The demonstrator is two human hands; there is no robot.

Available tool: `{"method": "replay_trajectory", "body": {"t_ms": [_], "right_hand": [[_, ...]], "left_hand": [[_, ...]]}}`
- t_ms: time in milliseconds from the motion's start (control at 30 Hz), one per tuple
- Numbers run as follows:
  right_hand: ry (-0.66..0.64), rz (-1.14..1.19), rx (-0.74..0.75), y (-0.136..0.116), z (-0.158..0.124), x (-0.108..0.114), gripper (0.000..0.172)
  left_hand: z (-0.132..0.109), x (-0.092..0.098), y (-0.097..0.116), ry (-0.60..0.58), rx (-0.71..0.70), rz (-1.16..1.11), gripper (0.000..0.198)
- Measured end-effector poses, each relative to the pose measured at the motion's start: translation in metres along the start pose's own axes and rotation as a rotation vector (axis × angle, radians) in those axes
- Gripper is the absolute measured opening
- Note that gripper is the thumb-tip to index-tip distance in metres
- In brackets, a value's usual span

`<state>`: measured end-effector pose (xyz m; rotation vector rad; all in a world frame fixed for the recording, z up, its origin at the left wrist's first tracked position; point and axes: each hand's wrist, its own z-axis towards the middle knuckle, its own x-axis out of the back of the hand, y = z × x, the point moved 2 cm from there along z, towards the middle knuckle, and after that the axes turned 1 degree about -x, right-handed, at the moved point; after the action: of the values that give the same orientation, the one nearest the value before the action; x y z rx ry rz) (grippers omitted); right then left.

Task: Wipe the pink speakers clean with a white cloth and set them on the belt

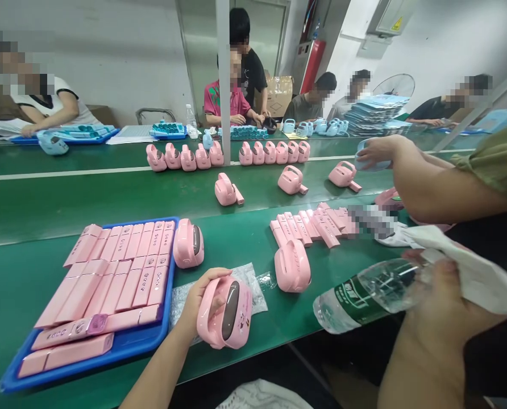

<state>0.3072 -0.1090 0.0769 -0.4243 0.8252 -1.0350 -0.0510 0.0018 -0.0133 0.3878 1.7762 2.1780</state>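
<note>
My left hand (198,301) is closed over the top of a pink handheld device (228,312) with a dark oval window, held at the near edge of the green table (32,278). A crinkled clear plastic bag (253,284) lies under it. My right hand (436,301) grips the neck end of a clear water bottle (360,295) with a green label, lying sideways over the table edge, and a white cloth (470,272) drapes over that hand. Two more pink devices (188,243) (292,266) stand close by.
A blue tray (121,346) of several pink bars sits at the left. More pink bars (313,224) lie to the right. A co-worker's arm in an olive sleeve (432,182) reaches over the belt holding a pale blue item (370,165). Pink devices (185,157) line the belt; other people sit beyond.
</note>
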Motion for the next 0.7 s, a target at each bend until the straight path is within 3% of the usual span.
{"method": "replay_trajectory", "body": {"t_ms": [133,233,433,567,700], "right_hand": [[-0.245,-0.321,0.477,0.001,-0.005,-0.030,0.023],[-0.353,-0.384,0.653,0.013,-0.014,-0.047,0.023],[-0.408,-0.421,0.616,0.024,-0.016,-0.061,0.029],[-0.641,-0.449,0.502,0.020,-0.003,-0.066,0.037],[-0.815,-0.570,0.392,0.009,0.012,-0.077,0.046]], "left_hand": [[0.000,-0.001,0.004,0.021,0.048,0.001,0.049],[0.001,-0.002,0.007,0.047,0.093,-0.038,0.053],[0.010,-0.001,0.014,0.059,0.136,-0.071,0.046],[0.021,-0.004,0.027,0.074,0.136,-0.008,0.033],[0.024,-0.007,0.029,0.062,0.154,-0.023,0.038]]}}
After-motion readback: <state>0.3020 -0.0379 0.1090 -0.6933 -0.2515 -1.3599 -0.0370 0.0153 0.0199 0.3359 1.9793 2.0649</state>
